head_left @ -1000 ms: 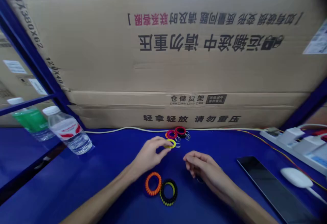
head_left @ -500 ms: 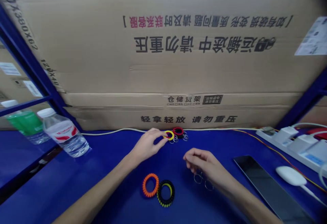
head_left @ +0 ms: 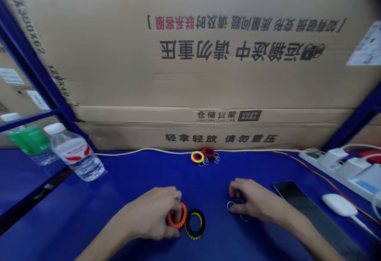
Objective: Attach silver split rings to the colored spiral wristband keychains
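Observation:
My left hand [head_left: 157, 213] is at the orange spiral wrist coil [head_left: 183, 218], index finger inside the loop and thumb at its near edge, closed around its left side. Touching that coil on the right is a black and yellow spiral coil [head_left: 203, 226], lying flat. My right hand [head_left: 253, 201] is closed over several small metal split rings [head_left: 229, 204], thumb and fingers pinching at them; part of the rings is hidden. Farther back lie a yellow coil [head_left: 193, 157] and a red and black coil [head_left: 208, 150], with metal rings [head_left: 216, 158] beside them.
A big cardboard box [head_left: 190, 86] stands upright along the back of the blue tabletop [head_left: 131, 173]. On the left are a water bottle [head_left: 74, 153] and a blue frame post. At right lie a dark phone-like slab [head_left: 309, 213], a white charger [head_left: 339, 204] and a power strip [head_left: 309, 161].
My left hand has let go of the yellow coil at the back and come nearer to the orange coil. My right hand has moved slightly right and down, lowering the metal rings to the table.

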{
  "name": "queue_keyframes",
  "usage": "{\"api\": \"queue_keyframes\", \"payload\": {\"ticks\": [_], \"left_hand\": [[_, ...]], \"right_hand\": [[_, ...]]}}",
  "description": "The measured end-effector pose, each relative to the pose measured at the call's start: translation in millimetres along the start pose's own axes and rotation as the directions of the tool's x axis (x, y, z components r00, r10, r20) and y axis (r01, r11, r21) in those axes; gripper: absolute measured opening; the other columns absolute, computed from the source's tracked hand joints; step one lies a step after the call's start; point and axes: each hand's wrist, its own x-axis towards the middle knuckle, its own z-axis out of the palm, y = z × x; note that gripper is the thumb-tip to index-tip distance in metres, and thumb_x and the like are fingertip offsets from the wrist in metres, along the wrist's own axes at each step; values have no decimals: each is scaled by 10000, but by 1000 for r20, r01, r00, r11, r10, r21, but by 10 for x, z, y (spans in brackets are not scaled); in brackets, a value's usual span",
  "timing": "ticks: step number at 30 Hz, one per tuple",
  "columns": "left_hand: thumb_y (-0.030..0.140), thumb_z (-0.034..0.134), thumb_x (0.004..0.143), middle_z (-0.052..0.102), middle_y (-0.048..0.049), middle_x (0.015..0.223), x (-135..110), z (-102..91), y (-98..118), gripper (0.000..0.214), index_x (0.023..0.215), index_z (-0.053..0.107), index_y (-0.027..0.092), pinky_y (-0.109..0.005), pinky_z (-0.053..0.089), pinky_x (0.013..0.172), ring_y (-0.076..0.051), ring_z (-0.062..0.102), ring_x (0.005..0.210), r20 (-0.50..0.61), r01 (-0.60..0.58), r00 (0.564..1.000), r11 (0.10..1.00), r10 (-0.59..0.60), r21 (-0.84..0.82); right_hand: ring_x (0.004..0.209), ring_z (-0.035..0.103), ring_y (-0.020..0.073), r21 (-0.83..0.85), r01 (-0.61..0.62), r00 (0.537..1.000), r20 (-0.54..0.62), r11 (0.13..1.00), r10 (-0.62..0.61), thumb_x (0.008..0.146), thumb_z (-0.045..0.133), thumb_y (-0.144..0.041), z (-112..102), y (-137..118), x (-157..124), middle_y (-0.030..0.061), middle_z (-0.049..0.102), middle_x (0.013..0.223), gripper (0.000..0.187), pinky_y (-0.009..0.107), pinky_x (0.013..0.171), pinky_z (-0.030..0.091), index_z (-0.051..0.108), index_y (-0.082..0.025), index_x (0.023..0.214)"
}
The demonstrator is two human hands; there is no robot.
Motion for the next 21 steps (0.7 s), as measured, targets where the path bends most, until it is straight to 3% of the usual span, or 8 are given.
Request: {"api": "queue_keyframes", "payload": {"ticks": [3,7,13,17,21], "left_hand": [[253,742,709,626,27,811,3,-53,39,117,744,639,211,-230,382,641,-162,564,773,-19,-47,999,999,46,-27],[145,656,692,603,32,761,35,-70,67,115,739,563,194,-224,380,660,-146,534,733,-127,-76,990,995,67,-65],[211,603,831,659,40,782,129,90,68,65,839,539,205,-231,415,718,-127,593,720,-344,-38,931,909,-118,-415],[277,632,854,713,8,830,186,148,48,185,976,511,206,-248,450,729,-148,644,751,-352,-53,910,780,-219,-623],[295,653,850,730,-40,958,214,175,43,245,1013,495,203,-253,470,720,-160,652,792,-324,-78,916,688,-235,-721]], "right_hand": [[747,536,204,-46,13,999,31,999,-11,688,738,-339,65,6,2,33,622,819,174,292,662,371,627,-227,761],[771,536,208,-70,52,996,71,996,-47,736,671,-328,114,-46,-21,36,615,813,133,297,693,382,591,-223,755],[662,517,157,-50,34,998,59,998,-31,668,606,-146,216,-148,-14,-8,610,710,88,256,597,346,564,-220,691],[494,449,109,173,-64,994,98,983,48,717,604,-177,297,-192,38,-43,597,555,85,229,478,288,546,-213,667],[428,457,92,547,-160,984,152,821,91,762,682,-363,343,-221,108,-2,690,573,234,209,438,313,525,-201,698]]}}
